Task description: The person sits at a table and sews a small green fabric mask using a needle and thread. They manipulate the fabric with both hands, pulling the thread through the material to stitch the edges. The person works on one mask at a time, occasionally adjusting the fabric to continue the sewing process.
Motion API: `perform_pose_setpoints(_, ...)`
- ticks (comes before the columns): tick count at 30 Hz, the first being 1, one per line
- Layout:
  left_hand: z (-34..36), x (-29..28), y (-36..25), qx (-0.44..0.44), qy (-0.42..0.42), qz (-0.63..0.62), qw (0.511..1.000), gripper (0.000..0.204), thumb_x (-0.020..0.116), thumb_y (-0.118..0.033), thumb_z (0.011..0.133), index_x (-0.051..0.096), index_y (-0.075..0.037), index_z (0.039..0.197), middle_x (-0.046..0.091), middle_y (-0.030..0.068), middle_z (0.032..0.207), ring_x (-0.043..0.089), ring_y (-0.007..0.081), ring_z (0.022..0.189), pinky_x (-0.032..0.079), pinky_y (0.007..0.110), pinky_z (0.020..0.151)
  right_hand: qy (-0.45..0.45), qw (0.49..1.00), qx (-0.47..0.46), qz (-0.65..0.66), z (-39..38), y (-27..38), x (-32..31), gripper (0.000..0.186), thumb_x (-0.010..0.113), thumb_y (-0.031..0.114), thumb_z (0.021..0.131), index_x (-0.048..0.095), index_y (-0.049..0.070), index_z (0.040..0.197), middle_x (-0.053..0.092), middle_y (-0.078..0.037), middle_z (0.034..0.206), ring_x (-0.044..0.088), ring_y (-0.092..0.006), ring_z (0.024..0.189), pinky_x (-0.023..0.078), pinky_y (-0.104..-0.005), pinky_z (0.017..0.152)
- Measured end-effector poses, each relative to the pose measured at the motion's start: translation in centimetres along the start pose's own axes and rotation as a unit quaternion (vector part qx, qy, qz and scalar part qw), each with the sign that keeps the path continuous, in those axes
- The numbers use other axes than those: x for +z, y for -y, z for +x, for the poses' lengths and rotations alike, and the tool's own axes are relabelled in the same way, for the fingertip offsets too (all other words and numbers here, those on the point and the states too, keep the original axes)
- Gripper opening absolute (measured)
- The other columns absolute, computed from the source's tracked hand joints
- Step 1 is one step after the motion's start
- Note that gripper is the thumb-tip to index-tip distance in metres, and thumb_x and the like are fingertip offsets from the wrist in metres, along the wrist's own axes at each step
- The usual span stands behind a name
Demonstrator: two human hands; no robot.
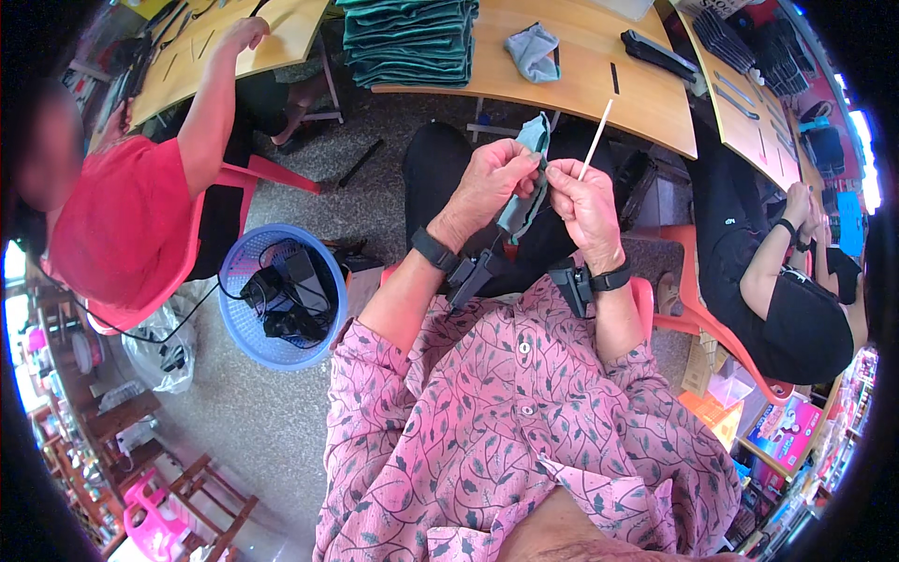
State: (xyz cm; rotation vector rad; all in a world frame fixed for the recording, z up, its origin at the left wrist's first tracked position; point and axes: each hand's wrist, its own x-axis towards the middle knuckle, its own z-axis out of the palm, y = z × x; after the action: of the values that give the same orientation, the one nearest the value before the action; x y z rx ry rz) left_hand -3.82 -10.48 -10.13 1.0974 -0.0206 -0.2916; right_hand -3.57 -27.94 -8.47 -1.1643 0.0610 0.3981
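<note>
Teal cloth strip (525, 210) hangs between the person's close-set hands, near side of the wooden table (582, 67), its long axis running near to far, far end leaning right. Left hand (493, 180) pinches it; right hand (588, 199), at its right edge, grips a pale stick (599, 131) pointing far and slightly right.

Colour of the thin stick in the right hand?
The stick is pale cream; it shows best in the head view.
</note>
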Motion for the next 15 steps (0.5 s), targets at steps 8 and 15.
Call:
perform_pose_setpoints(8,0.1,0.2,0.0,0.021,-0.038,0.012,0.999,0.014,0.064,-0.019,0.094,0.06,-0.006,0.091,0.062,-0.0008,0.08,0.059,0.0068,0.068,0.048,0.021,0.062,-0.027,1.0,-0.01,0.006,0.0,-0.1,0.1,0.009,0.064,0.007,0.092,0.063,-0.001,0.097,0.055,0.003,0.07,0.041,-0.0016,0.048,0.028,-0.0176,0.041)
perform_pose_setpoints(15,-0.4,0.9,-0.2,0.074,-0.02,0.128,0.989,0.018,0.08,-0.012,0.079,0.064,-0.004,0.077,0.063,-0.0014,0.07,0.055,0.0028,0.065,0.046,0.021,0.059,-0.063,0.997,-0.045,0.019,0.1,-0.3,0.2,0.008,0.066,0.005,0.091,0.064,0.002,0.097,0.059,0.002,0.074,0.042,-0.0007,0.048,0.027,-0.0167,0.04)
